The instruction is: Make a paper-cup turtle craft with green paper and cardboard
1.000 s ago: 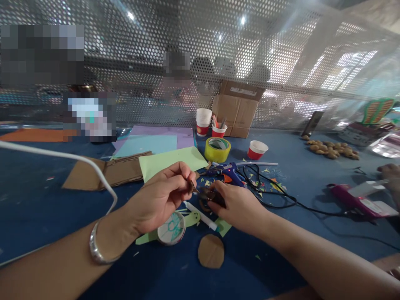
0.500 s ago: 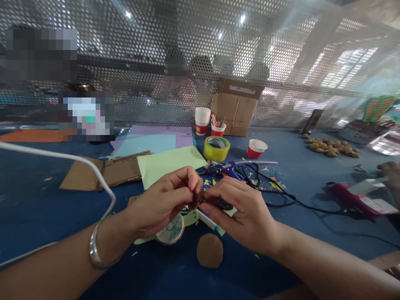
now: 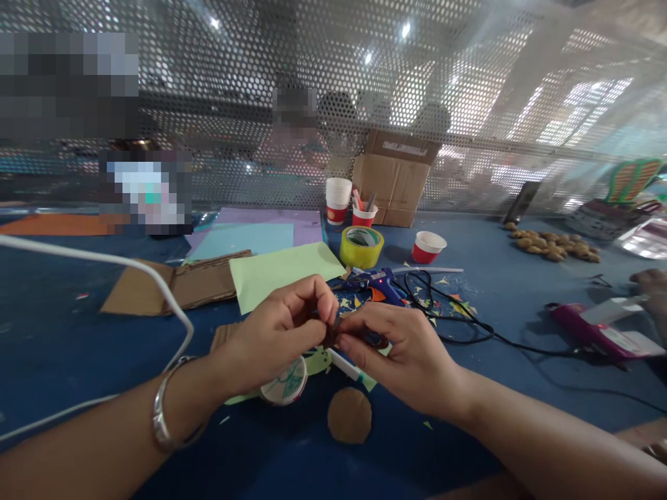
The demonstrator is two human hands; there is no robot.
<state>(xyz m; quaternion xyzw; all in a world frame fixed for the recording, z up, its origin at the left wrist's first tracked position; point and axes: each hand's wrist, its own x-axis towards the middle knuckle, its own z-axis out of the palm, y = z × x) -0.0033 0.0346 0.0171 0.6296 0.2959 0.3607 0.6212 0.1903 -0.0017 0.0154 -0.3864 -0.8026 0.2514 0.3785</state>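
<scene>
My left hand (image 3: 289, 330) and my right hand (image 3: 399, 347) meet over the blue table. Their fingertips pinch a small brown piece (image 3: 329, 338), perhaps cardboard; fingers cover much of it. Just below lies a brown cardboard disc (image 3: 349, 415). Close under my left hand a paper cup (image 3: 284, 380) shows a white round face with green drawing. A white marker (image 3: 347, 366) and green paper scraps (image 3: 317, 361) lie between the hands. Behind my right hand rests a blue glue gun (image 3: 378, 281) with a small red light.
Yellow tape (image 3: 361, 248), a red-white cup (image 3: 428, 247), stacked cups (image 3: 338, 201) and a cardboard box (image 3: 396, 180) stand behind. Paper sheets (image 3: 286, 271) and folded cardboard (image 3: 203, 283) lie left. A white cable (image 3: 151, 271) crosses the left side. At right another person's hand (image 3: 651, 295) is near a purple device (image 3: 599, 330).
Both hands keep their place with the small brown piece, which has turned slightly between the fingertips. My left fingers have shifted a little. The view has barely moved.
</scene>
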